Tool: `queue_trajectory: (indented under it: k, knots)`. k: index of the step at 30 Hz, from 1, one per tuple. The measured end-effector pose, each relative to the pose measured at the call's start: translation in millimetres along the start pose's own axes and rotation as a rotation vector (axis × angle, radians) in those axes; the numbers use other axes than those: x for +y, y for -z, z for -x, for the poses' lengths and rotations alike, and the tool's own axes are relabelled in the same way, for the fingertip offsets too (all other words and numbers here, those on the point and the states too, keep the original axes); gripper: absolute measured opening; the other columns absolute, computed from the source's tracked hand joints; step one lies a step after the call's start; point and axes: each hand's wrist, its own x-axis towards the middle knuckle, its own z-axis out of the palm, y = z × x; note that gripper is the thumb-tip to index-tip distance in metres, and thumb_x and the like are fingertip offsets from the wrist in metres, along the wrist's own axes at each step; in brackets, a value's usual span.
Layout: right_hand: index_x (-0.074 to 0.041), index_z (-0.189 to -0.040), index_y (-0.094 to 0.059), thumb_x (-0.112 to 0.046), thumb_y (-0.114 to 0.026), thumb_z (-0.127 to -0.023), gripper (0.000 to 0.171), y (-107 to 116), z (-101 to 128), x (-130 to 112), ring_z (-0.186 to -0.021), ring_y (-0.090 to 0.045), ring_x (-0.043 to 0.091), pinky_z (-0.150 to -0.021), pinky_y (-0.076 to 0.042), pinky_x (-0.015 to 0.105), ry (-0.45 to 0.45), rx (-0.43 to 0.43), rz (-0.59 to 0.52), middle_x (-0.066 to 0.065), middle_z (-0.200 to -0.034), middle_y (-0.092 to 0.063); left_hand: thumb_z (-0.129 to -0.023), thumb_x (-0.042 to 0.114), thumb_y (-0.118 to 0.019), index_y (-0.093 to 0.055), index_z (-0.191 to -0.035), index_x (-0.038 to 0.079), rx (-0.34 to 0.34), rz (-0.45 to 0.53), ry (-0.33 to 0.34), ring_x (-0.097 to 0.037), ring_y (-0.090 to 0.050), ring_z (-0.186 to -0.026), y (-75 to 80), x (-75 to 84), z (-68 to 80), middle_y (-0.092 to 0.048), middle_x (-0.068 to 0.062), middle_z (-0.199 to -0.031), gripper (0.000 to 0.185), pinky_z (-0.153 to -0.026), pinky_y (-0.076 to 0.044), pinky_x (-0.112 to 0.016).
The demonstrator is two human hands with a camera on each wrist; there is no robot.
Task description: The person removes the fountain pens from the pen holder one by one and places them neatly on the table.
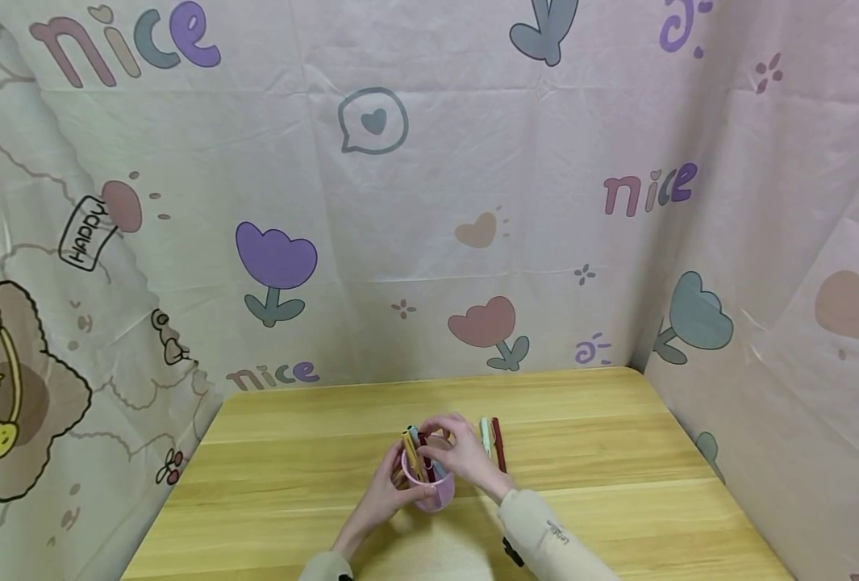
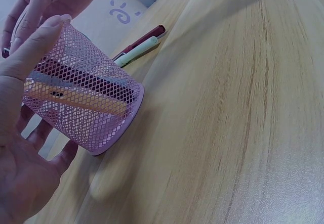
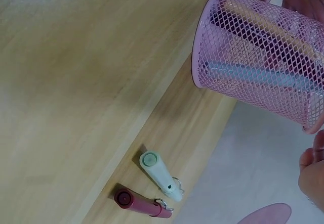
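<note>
Your left hand (image 2: 20, 148) sits closest to the lens, thumb and fingers curled round the pink wire-mesh pen cup (image 2: 81, 100), which stands on the pale wooden table (image 1: 589, 452). Your right hand (image 1: 458, 452) hovers over its rim, fingers bent around a dark red pen (image 1: 423, 449) going in beside the yellow pen (image 1: 410, 453). Loading looks half done: next you release, then reach for the mint-green marker (image 3: 159, 172) and maroon marker (image 3: 139, 203) lying just beside the cup.

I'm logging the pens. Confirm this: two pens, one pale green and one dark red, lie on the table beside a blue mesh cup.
Not quite: the mesh cup is pink, not blue, as the right wrist view shows. The pale green pen and dark red pen do lie on the table beside it.
</note>
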Motion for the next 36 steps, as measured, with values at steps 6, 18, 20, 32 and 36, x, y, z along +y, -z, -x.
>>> queue_trajectory:
  k: [6, 18, 20, 32, 36]
  knots:
    - [-0.021, -0.111, -0.072, -0.02, -0.081, -0.084, 0.028, 0, 0, 2, -0.102, -0.059, 0.014, -0.086, -0.053, 0.024, -0.005, 0.014, -0.023, -0.004, -0.111, -0.072, -0.082, 0.009, -0.082, -0.021, -0.157, 0.0, 0.008, 0.008, 0.011, -0.048, -0.042, -0.142, -0.7, -0.4, -0.4, -0.032, -0.03, -0.159, 0.097, -0.119, -0.04, -0.054]
    - [-0.008, -0.118, -0.071, -0.015, -0.08, -0.084, 0.036, 5, 4, 6, -0.103, -0.061, 0.023, -0.091, -0.057, 0.036, -0.025, -0.078, -0.063, 0.008, -0.11, -0.07, -0.082, 0.011, -0.082, -0.022, -0.156, -0.001, 0.001, -0.001, 0.006, -0.047, -0.044, -0.141, 0.3, -3.9, -1.2, -0.037, -0.03, -0.157, 0.097, -0.118, -0.042, -0.053]
    - [-0.006, -0.119, -0.071, -0.015, -0.08, -0.083, 0.038, 6, 5, 6, -0.1, -0.059, 0.02, -0.088, -0.056, 0.032, -0.037, -0.102, -0.038, 0.008, -0.107, -0.066, -0.082, 0.011, -0.083, -0.021, -0.156, -0.002, 0.002, -0.015, -0.003, -0.049, -0.044, -0.14, 0.6, -3.8, -1.1, -0.037, -0.032, -0.156, 0.097, -0.117, -0.042, -0.055]
    - [-0.007, -0.118, -0.07, -0.018, -0.076, -0.088, 0.033, 10, 8, 10, -0.101, -0.055, 0.02, -0.093, -0.053, 0.047, -0.069, -0.117, -0.076, 0.008, -0.107, -0.062, -0.082, 0.013, -0.083, -0.02, -0.157, 0.001, -0.003, -0.013, 0.034, -0.05, -0.037, -0.145, 1.2, -3.6, -0.8, -0.032, -0.03, -0.159, 0.099, -0.12, -0.035, -0.059]
    - [-0.004, -0.119, -0.068, -0.021, -0.074, -0.09, 0.034, 12, 9, 11, -0.109, -0.058, 0.026, -0.1, -0.051, 0.056, -0.077, -0.067, -0.113, 0.01, -0.112, -0.065, -0.082, 0.013, -0.083, -0.02, -0.158, 0.002, 0.001, -0.018, 0.036, -0.05, -0.036, -0.145, 0.9, -2.9, -0.5, -0.032, -0.03, -0.159, 0.1, -0.121, -0.035, -0.059]
